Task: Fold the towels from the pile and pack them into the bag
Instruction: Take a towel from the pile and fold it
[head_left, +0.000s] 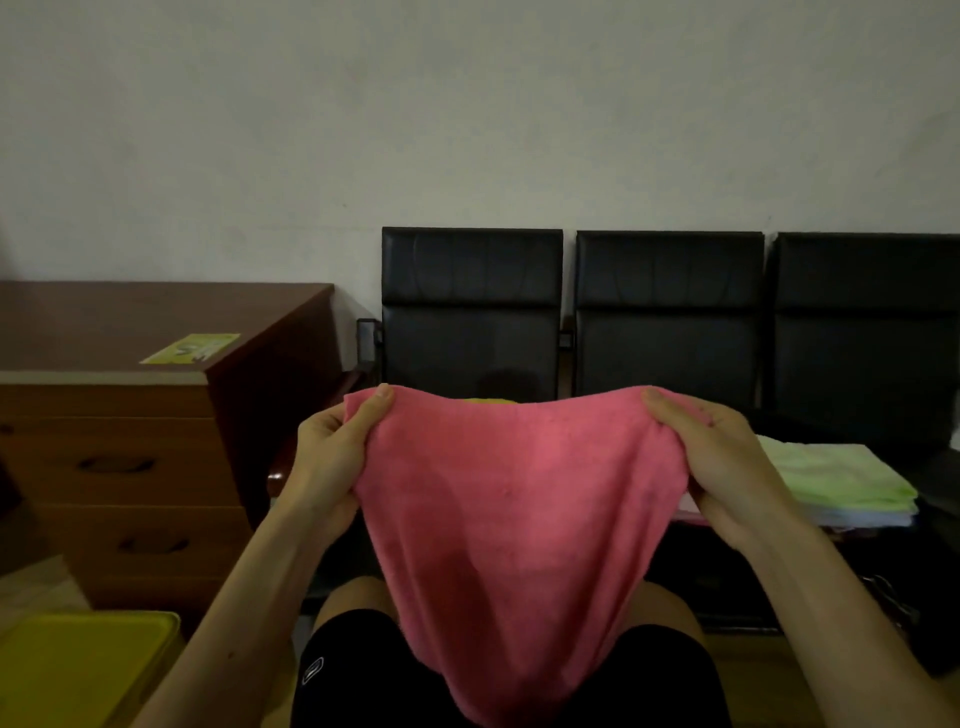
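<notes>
A pink towel (514, 519) hangs in front of me over my lap, stretched between both hands. My left hand (332, 452) grips its upper left corner, thumb on top. My right hand (722, 457) grips the upper right corner the same way. The towel sags in the middle and narrows to a point near my knees. A stack of folded towels (841, 483), green on top with white and pink beneath, lies on the black seat to the right. A sliver of yellow-green cloth (491, 400) peeks over the pink towel's top edge. No bag is recognisable in view.
A row of black chairs (670, 312) stands against the wall ahead. A wooden drawer cabinet (119, 467) with a yellow-green sheet (189, 348) on top is at the left. A yellow box lid (83, 670) lies at the lower left. Dark objects sit at the far right.
</notes>
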